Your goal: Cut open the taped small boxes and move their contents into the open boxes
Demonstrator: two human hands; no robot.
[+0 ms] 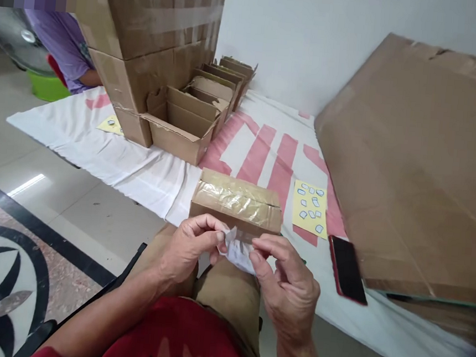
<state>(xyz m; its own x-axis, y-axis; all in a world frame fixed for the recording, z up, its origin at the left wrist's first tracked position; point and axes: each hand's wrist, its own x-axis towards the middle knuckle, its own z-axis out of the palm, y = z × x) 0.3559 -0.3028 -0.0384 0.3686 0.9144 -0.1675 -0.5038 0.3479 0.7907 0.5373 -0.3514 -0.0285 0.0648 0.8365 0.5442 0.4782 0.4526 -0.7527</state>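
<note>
Two pinches here, left hand and right hand, fingers narrow on the flimsy wrap, where light, even tension should guard against tearing.

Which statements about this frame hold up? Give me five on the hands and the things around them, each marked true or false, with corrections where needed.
1. The left hand pinches a small whitish piece, with the right hand close at its other side. True.
2. The taped box just beyond the hands stands open. False: its top is closed and taped over.
3. The phone lies nearer the right hand than the left. True.
4. The camera wearer's shirt is green. False: it is red.
5. Open boxes stand in a row beside a tall cardboard stack. True.
</note>
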